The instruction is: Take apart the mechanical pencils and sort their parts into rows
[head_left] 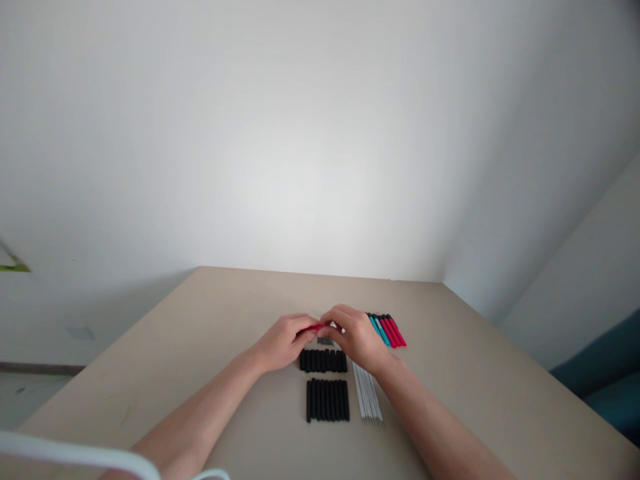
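Note:
My left hand [284,341] is closed around a red pen barrel [314,327], held level above the table. My right hand [356,335] pinches at the barrel's right end, its fingertips almost meeting those of the left; any small part between them is hidden. Just below the fingers lie several small metal springs [325,341]. Nearer to me are a row of short black tubes [323,361] and a row of longer black tubes [328,401]. White pen refills [367,395] lie side by side under my right wrist, partly covered by it.
Right of my right hand lie several red pen barrels [395,331] and teal pen barrels [383,331] with black ends. The beige table [240,293] meets a white wall behind. A blurred white cable [75,450] crosses the lower left, and dark teal fabric [600,380] hangs at right.

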A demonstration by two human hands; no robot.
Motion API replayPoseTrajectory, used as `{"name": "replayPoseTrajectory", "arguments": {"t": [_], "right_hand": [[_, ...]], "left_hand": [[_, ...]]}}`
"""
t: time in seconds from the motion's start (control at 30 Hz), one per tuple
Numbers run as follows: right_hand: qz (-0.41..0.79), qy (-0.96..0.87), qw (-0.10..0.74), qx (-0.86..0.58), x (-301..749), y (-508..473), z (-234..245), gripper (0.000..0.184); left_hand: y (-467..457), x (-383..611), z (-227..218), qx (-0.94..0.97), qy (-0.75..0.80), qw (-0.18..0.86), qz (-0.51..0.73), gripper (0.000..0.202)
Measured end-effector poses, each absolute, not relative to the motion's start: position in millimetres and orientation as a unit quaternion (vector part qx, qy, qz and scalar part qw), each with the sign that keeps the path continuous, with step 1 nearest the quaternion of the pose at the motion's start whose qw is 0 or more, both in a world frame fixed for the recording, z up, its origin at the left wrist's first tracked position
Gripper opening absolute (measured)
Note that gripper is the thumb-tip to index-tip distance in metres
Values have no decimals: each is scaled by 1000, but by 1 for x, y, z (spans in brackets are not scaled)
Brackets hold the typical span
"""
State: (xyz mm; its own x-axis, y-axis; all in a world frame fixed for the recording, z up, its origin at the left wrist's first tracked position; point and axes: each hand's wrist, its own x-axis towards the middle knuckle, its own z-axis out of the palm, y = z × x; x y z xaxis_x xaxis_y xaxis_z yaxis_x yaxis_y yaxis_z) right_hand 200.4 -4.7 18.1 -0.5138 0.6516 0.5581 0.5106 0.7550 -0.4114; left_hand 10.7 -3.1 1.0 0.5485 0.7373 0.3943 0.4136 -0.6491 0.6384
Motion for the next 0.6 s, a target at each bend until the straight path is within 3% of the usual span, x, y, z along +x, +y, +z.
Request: {"name": "replayPoseTrajectory", "arguments": {"t": [0.2,0.3,0.4,0.6], "right_hand": [[88,-851,383,-347,201,-6,20,13],[61,-828,364,-422,213,-5,29,15],[68,-818,232,-522,233,-2,38,13],[167,-792,-30,-587,262,0,40,13]], "left_hand": [[-3,11,1,837,344,256,340,21],[-2,10,1,836,347,252,343,22],[-2,8,0,836,343,246,352,24],[0,6,-2,834,337,239,365,27]]}}
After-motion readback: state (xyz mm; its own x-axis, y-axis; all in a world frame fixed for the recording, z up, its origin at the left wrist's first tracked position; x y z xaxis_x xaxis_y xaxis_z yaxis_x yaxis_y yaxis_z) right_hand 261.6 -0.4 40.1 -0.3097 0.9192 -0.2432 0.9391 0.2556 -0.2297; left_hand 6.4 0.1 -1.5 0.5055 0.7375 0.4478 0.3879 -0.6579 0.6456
